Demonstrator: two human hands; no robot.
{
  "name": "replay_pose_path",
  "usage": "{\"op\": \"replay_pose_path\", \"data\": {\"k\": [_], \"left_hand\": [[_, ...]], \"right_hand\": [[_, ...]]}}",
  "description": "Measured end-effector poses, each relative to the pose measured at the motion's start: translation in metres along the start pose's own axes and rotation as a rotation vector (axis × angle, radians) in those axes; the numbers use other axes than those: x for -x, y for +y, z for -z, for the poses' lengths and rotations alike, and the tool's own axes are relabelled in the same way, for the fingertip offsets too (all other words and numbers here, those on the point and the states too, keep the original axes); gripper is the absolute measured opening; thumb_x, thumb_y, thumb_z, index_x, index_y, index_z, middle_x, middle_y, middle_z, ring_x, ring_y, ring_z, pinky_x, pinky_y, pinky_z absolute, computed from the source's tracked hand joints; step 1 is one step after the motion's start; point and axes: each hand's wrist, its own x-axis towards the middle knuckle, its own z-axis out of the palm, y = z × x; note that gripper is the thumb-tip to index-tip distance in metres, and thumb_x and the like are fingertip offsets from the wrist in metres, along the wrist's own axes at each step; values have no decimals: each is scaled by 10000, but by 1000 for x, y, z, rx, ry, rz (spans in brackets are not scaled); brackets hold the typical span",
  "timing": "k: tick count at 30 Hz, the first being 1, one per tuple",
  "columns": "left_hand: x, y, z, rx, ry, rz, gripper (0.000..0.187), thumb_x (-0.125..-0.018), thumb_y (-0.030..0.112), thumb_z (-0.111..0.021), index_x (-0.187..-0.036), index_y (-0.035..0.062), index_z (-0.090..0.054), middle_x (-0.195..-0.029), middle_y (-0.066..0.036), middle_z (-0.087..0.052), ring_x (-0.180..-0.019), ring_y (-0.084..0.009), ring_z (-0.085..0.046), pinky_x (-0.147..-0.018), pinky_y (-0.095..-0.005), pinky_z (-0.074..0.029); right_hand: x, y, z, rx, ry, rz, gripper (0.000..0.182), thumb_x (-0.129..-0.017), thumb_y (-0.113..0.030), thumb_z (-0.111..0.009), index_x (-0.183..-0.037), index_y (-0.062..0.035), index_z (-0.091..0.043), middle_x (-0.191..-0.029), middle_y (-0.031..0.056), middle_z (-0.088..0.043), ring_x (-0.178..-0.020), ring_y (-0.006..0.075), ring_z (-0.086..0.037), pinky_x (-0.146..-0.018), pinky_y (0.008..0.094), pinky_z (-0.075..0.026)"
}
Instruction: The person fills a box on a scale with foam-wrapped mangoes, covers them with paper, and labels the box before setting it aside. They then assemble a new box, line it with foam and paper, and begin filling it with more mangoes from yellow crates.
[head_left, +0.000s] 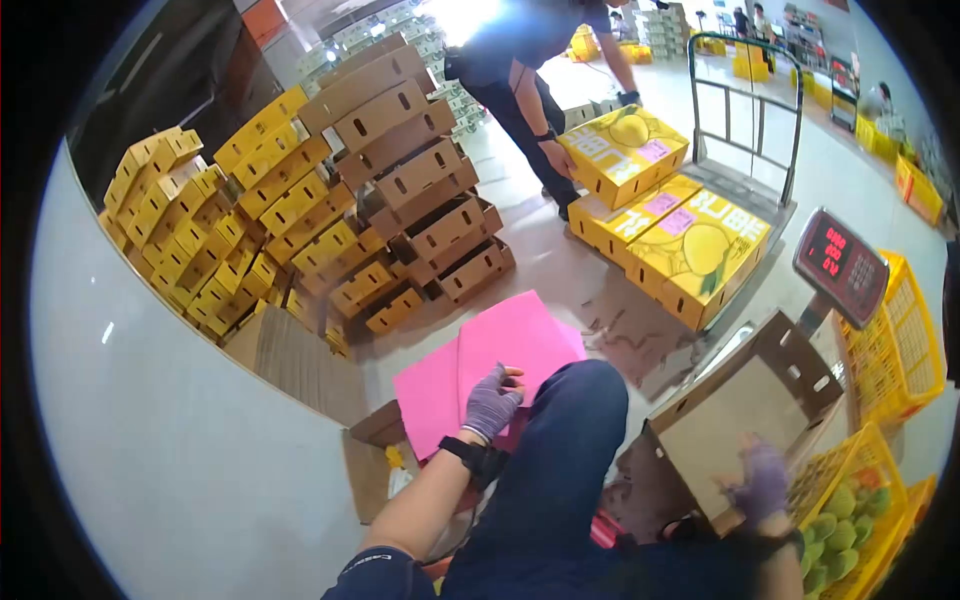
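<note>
My left hand [495, 403], in a purple-grey glove, rests on pink sheets [510, 340] beside my raised knee. Its fingers are curled; whether they pinch a sheet is too small to tell. My right hand [760, 484], gloved in purple and blurred by motion, hovers at the near right edge of an open cardboard box [745, 410]. Its fingers look spread, with nothing in them. Just right of that hand stands a yellow crate [868, 452] with green mangoes [840, 525]. A scale display [842, 262] with red digits rises behind the open box.
Stacks of yellow boxes [265, 170] and brown boxes [430, 175] stand at the left. Another person [510, 90] touches a yellow fruit box [625, 150] on a trolley [745, 125]. An open carton [365, 460] lies below the pink sheets; another yellow crate [895, 345] is right.
</note>
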Motion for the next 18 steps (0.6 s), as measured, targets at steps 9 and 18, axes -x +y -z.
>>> {"op": "replay_pose_path", "data": {"k": [9,18], "left_hand": [[-72,-87,42,-137,-175,415,506,-691,209,-778,-1130,57,-574,-919,-121,-646,-776,-195,-640,-671,-327,-545],[-166,-176,95,-659,-555,383,790,-533,394,-903,-1080,54,-447,-1007,-186,-595,-964,-343,-604,-873,-406,-487]], "right_hand": [[-62,-55,-54,170,-737,-297,511,-807,-202,-643,-1287,-127,-486,-976,152,-690,-874,346,-684,-679,467,-531],[-157,-93,-16,-45,-254,-261,599,-730,-211,-723,-1277,-105,-506,-956,81,-628,-837,269,-628,-707,396,-504]]}}
